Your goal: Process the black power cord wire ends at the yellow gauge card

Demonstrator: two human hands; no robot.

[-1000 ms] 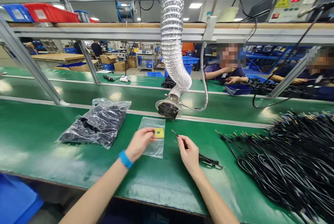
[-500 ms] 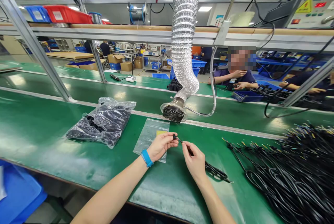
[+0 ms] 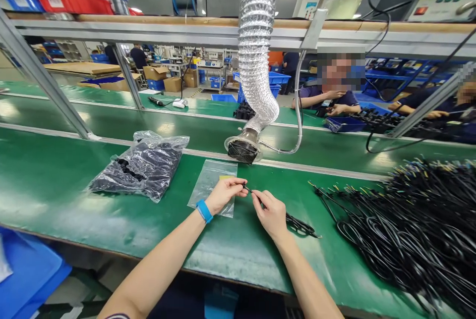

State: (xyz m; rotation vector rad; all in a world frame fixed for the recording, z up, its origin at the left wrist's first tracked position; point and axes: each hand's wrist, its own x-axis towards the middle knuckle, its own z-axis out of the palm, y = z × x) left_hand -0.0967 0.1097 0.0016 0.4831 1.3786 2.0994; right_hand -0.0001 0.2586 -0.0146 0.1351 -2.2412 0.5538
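Note:
My left hand (image 3: 225, 194), with a blue band at the wrist, pinches a small black part (image 3: 244, 186) between thumb and fingers. Close beside it, my right hand (image 3: 270, 212) is closed on a black cable (image 3: 300, 226), whose thin end points at the small part. The rest of that cable lies looped on the green bench to the right of my hand. Whether the cable end sits inside the part is too small to tell. Under my left hand lies a clear zip bag (image 3: 208, 183) with a yellow patch.
A plastic bag of black parts (image 3: 143, 165) lies at the left. Many bundled black cables (image 3: 390, 239) are heaped at the right. A fume duct (image 3: 256, 61) hangs ahead, its fan grille (image 3: 242, 152) low over the bench. Across the line sits a co-worker (image 3: 330, 98).
The small part and the cable end stay close together between my hands, the part now turned lower in my left fingers. The whole view has shifted slightly as my head tilted down.

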